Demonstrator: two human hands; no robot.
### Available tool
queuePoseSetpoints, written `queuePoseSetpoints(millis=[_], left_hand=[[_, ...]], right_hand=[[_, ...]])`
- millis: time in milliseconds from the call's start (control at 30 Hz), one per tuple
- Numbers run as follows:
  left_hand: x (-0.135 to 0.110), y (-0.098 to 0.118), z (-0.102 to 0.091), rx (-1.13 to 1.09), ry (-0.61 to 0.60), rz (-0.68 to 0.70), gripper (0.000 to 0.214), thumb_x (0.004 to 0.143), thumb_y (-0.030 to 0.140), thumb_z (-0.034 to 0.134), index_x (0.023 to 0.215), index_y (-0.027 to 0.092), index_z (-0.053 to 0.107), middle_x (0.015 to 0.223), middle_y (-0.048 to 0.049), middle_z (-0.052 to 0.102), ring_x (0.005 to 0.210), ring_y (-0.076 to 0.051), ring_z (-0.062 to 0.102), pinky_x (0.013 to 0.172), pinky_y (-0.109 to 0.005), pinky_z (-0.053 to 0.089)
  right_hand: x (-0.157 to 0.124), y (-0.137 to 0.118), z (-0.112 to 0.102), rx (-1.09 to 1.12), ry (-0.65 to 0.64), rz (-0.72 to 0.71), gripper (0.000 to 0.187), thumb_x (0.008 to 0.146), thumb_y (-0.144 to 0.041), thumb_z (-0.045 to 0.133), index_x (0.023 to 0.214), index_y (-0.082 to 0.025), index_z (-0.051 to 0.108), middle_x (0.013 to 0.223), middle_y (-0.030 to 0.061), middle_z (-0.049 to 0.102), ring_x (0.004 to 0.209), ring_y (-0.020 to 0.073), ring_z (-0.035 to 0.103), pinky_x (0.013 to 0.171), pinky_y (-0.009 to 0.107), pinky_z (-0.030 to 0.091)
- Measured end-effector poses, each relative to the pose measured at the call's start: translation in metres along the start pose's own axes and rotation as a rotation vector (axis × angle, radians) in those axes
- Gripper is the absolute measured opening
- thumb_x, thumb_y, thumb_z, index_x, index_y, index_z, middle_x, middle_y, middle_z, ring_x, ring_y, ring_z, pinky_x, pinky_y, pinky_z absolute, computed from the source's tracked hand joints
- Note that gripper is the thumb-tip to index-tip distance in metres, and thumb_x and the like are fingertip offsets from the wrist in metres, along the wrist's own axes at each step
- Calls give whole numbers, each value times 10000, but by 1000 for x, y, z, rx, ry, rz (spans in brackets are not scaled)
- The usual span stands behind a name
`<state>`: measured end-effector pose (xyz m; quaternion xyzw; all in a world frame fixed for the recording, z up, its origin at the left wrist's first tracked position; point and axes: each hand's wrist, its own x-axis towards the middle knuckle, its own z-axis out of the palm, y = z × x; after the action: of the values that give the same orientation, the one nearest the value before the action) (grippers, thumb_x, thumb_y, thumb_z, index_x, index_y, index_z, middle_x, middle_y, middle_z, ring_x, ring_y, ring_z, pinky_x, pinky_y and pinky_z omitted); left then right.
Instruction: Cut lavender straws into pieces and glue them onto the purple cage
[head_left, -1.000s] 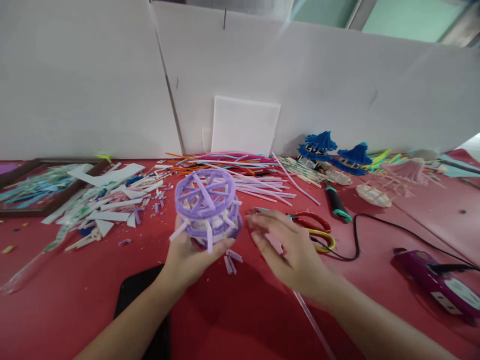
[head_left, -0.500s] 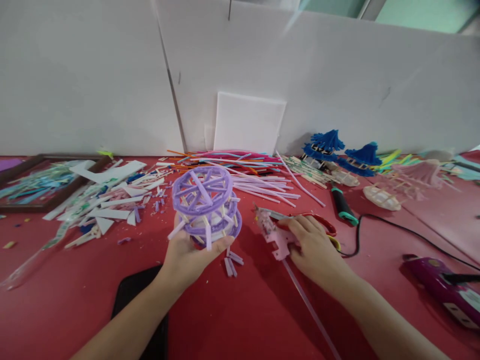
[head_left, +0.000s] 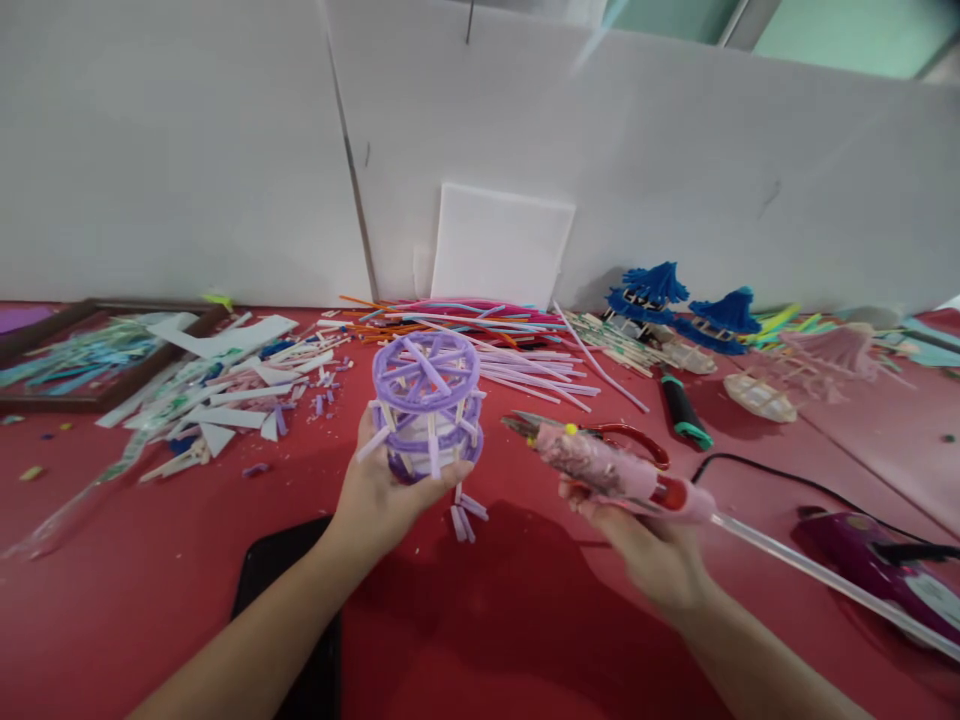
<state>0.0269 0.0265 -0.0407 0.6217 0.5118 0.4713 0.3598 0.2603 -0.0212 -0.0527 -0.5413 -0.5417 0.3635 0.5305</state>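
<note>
My left hand cups a small purple round model built of straw pieces and sticks, holding it upright above the red table. My right hand grips a pink glue gun, lifted off the table, its nozzle pointing left towards the model with a gap between them. A clear glue stick juts out of the gun's back to the right.
Coloured straws lie piled behind the model, with white and purple scraps to the left. Red-handled scissors, a green-tipped tool, blue tasselled models, a black cable, a purple device and a black phone are around.
My right hand has picked the glue gun up from the table and raised it towards the model. The left hand has shifted the model slightly right.
</note>
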Motion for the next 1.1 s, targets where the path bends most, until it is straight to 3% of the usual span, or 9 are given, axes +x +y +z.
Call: queuePoseSetpoints(millis=[133,267,433,767,1100], left_hand=[[-3,-2,-2,37,-97,-9,350,668,408,755,906,165,672,828,-76,718,891,-294,685,879,-492,515],[-2,-2,-2,71,-117,49,376,652,432,763,912,174,676,813,-72,712,873,-299,686,888,-512,509],[-1,2,-2,78,-72,56,491,608,449,783,977,165,625,907,-97,690,1019,-337,639,889,-523,500],[-3,3,0,17,-64,46,609,600,348,796,1115,168,526,1053,-130,671,1053,-340,626,875,-503,512],[-2,3,0,18,-35,-9,649,564,403,804,1088,155,512,1084,-146,652,990,-330,646,855,-493,526]], right_hand=[[-3,-15,0,-291,-138,-340,111,727,-128,532,716,-235,555,601,-9,542,507,155,480,498,288,381],[0,-31,3,-387,-152,-489,121,731,-111,465,712,-228,488,609,0,507,514,154,463,486,286,361],[1,-31,5,-416,-129,-566,119,754,-131,445,675,-220,445,612,9,479,527,152,439,484,285,330],[0,-22,-1,-399,-163,-478,158,742,-109,465,669,-223,382,611,-27,419,525,128,393,493,273,295],[1,-19,-2,-413,-155,-576,138,786,-115,446,691,-210,419,641,-11,457,558,137,438,508,269,319]])
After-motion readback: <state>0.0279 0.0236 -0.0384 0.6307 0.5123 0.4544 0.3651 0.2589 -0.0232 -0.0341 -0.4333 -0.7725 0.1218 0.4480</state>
